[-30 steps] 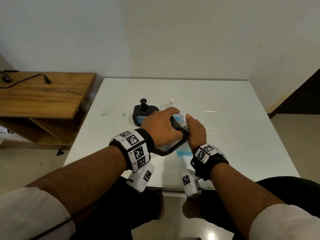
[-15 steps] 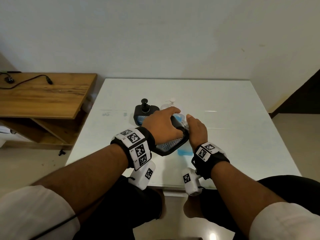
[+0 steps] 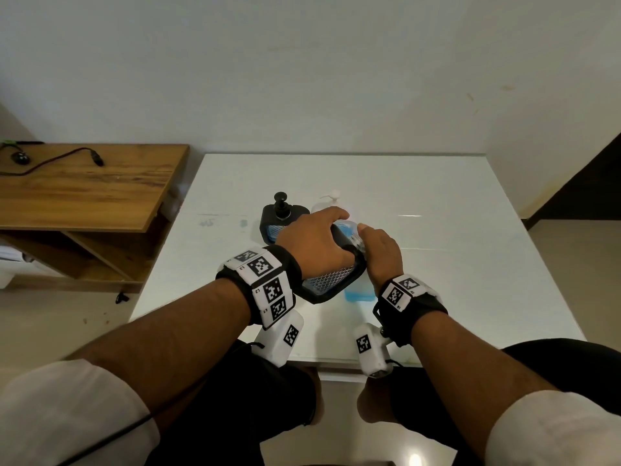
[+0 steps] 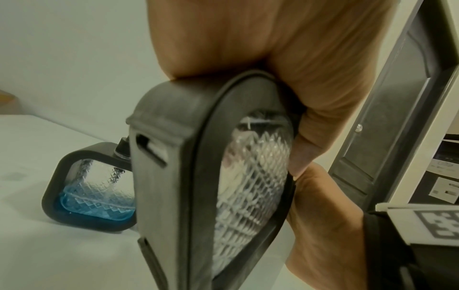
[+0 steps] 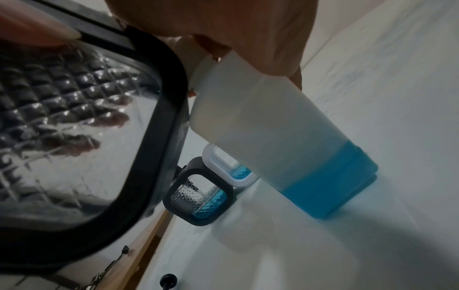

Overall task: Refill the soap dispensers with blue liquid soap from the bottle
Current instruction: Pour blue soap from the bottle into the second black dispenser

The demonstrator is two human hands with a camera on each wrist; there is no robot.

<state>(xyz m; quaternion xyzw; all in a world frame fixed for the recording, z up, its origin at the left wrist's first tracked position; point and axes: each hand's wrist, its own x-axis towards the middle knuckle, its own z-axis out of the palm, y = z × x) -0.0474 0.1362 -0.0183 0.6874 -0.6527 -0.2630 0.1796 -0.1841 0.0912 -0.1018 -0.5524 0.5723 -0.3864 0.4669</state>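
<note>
My left hand (image 3: 312, 243) grips a black-framed dispenser (image 3: 332, 280) with a clear diamond-patterned body, tilted above the white table (image 3: 453, 196). Through its clear wall (image 4: 248, 186) it looks almost without liquid. Right beside it stands the translucent soap bottle (image 5: 285, 137), blue liquid filling only its lower part. My right hand (image 3: 381, 253) curls over the bottle's top (image 5: 213, 64) and hides the cap. The bottle's blue base (image 3: 359, 294) shows under my right wrist.
Behind my hands stand a second black dispenser (image 3: 284, 220) with its pump on and a white dispenser (image 3: 331, 205), both holding a little blue soap. A wooden side table (image 3: 84, 186) with a cable lies to the left. The table's front edge runs under my wrists.
</note>
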